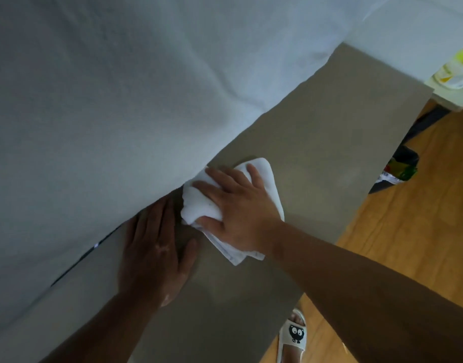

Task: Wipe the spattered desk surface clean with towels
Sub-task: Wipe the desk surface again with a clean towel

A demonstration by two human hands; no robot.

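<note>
Right hand spread flat on folded white towel, fingers fairly straight, pressing it down on grey worktop. Towel lies at back edge of worktop, touching white backdrop. Left hand just beside towel, palm down on bare worktop, fingers straight, holding nothing, fingertips against backdrop. Wooden floor to right; white slipper with cartoon face near worktop's front edge.
</note>
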